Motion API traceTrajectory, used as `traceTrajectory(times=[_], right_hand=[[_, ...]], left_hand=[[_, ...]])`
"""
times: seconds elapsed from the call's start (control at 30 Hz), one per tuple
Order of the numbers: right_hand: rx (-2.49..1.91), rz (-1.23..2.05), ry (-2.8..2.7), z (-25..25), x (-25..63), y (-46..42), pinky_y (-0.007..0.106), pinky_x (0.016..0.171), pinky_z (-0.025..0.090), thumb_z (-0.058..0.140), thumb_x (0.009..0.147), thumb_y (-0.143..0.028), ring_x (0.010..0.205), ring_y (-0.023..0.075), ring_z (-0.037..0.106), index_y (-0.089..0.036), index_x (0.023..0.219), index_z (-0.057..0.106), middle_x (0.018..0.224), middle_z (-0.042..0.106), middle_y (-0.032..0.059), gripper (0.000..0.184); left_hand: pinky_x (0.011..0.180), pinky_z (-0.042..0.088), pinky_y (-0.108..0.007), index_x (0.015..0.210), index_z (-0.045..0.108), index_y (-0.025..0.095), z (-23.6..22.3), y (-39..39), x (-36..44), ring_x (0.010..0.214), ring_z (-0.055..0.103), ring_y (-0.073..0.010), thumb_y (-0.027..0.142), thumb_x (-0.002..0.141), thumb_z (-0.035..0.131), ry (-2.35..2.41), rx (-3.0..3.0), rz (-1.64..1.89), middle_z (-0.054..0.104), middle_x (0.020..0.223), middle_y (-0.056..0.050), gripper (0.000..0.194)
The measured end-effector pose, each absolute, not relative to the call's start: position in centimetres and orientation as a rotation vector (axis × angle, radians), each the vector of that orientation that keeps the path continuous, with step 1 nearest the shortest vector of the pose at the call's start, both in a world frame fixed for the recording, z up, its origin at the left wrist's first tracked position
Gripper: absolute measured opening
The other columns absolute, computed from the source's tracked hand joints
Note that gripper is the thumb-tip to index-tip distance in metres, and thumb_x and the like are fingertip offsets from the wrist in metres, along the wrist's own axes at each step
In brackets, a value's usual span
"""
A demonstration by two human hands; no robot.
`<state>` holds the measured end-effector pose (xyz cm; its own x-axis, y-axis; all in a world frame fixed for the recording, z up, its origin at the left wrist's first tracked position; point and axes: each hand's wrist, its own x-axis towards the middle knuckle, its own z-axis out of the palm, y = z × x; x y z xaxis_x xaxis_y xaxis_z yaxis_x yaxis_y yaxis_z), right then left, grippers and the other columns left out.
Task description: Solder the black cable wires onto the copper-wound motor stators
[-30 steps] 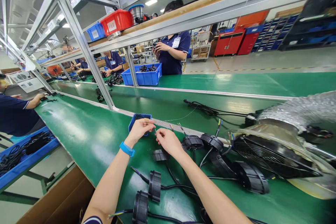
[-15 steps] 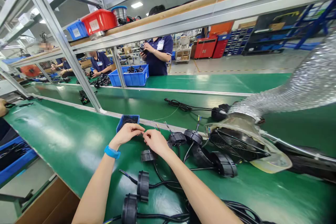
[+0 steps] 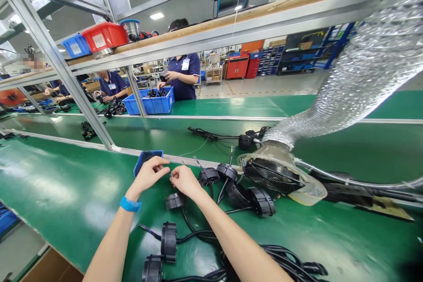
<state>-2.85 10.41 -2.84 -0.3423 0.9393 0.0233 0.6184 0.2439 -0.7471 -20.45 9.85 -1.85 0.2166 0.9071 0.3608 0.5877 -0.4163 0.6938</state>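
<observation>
My left hand point(image 3: 149, 178), with a blue band on its wrist, hovers at the near side of a small blue bin point(image 3: 136, 167) of dark small parts. Its thumb and fingers are apart, with nothing visible between them. Just to the right, my right hand point(image 3: 185, 180) is closed in a pinch; a tiny piece shows at its fingertips, too small to name. Below that hand lies a round black cap point(image 3: 174, 201) on a cable. Similar caps with bare coloured wire ends, such as one black cap point(image 3: 209, 176), stand to the right, and another black cap point(image 3: 168, 241) lies nearer me.
A fume hood point(image 3: 310, 191) with a black fan grille and silver duct point(image 3: 346, 70) occupies the right side. Black cables point(image 3: 280, 257) lie coiled in front. A metal post point(image 3: 62, 66) rises at left. Across the bench, a co-worker point(image 3: 183, 77) stands behind a blue crate point(image 3: 158, 103).
My left fingers have parted from my right fingertips and opened. The whole scene has shifted left in view. The co-worker's hand has lowered toward the blue crate.
</observation>
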Motion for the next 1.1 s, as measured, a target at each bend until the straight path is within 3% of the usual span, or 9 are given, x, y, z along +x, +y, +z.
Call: traceTrajectory(times=[0.17, 0.27, 0.37, 0.57, 0.73, 0.97, 1.1], right_hand=[[-1.456, 0.867, -2.127, -2.1, -2.3, 10.3, 0.020, 0.061, 0.041, 0.068, 0.076, -0.014, 0.072, 0.0142, 0.067, -0.018, 0.082, 0.075, 0.080, 0.074, 0.0035, 0.010], [-1.501, 0.802, -2.181, -1.6, -2.1, 10.1, 0.022, 0.061, 0.040, 0.069, 0.076, -0.019, 0.076, 0.0167, 0.067, -0.018, 0.072, 0.074, 0.077, 0.074, 0.0043, 0.006], [-1.553, 0.752, -2.237, -1.3, -2.0, 9.9, 0.024, 0.061, 0.039, 0.069, 0.078, -0.024, 0.076, 0.0185, 0.067, -0.019, 0.063, 0.072, 0.072, 0.072, 0.0049, 0.016], [-1.613, 0.713, -2.331, -1.3, -1.9, 9.8, 0.024, 0.064, 0.042, 0.075, 0.075, -0.031, 0.081, 0.0181, 0.068, -0.022, 0.069, 0.073, 0.080, 0.074, 0.0031, 0.011], [-1.678, 0.684, -2.346, -1.3, -2.0, 10.0, 0.024, 0.067, 0.043, 0.075, 0.075, -0.028, 0.087, 0.0187, 0.069, -0.022, 0.071, 0.074, 0.084, 0.075, 0.0039, 0.007], [-1.709, 0.681, -2.333, -1.4, -1.9, 10.6, 0.025, 0.058, 0.040, 0.067, 0.082, -0.032, 0.077, 0.0191, 0.070, -0.020, 0.071, 0.074, 0.079, 0.074, 0.0058, 0.017], [-1.755, 0.611, -2.316, -1.8, -1.4, 11.2, 0.026, 0.061, 0.041, 0.065, 0.085, -0.035, 0.077, 0.0201, 0.070, -0.021, 0.073, 0.074, 0.079, 0.074, 0.0067, 0.021]], left_hand=[[0.076, 0.051, -0.029, 0.093, 0.073, 0.015, -2.1, 9.7, -19.9, 0.081, 0.065, -0.0173, 0.028, 0.081, 0.066, 1.253, 1.908, 0.863, 0.072, 0.089, -0.006, 0.019], [0.071, 0.051, -0.028, 0.091, 0.071, 0.013, -2.2, 9.8, -19.9, 0.072, 0.063, -0.0153, 0.029, 0.078, 0.068, 1.231, 1.798, 0.862, 0.071, 0.084, -0.006, 0.021], [0.069, 0.050, -0.027, 0.090, 0.071, 0.012, -2.4, 9.9, -19.7, 0.069, 0.062, -0.0140, 0.030, 0.076, 0.071, 1.219, 1.735, 0.865, 0.071, 0.081, -0.005, 0.024], [0.064, 0.048, -0.025, 0.086, 0.072, 0.011, -3.2, 10.2, -18.7, 0.064, 0.058, -0.0130, 0.036, 0.078, 0.068, 1.240, 1.732, 0.918, 0.071, 0.080, -0.006, 0.026], [0.061, 0.046, -0.024, 0.084, 0.071, 0.010, -3.5, 10.4, -18.3, 0.062, 0.056, -0.0119, 0.037, 0.077, 0.069, 1.234, 1.692, 0.956, 0.069, 0.077, -0.006, 0.028], [0.060, 0.048, -0.024, 0.080, 0.071, 0.009, -4.5, 10.6, -17.7, 0.057, 0.058, -0.0122, 0.036, 0.074, 0.072, 1.195, 1.630, 0.929, 0.065, 0.063, -0.003, 0.027], [0.063, 0.052, -0.027, 0.088, 0.071, 0.008, -5.1, 10.7, -17.6, 0.060, 0.062, -0.0138, 0.035, 0.074, 0.073, 1.203, 1.581, 0.956, 0.069, 0.071, -0.006, 0.030]])
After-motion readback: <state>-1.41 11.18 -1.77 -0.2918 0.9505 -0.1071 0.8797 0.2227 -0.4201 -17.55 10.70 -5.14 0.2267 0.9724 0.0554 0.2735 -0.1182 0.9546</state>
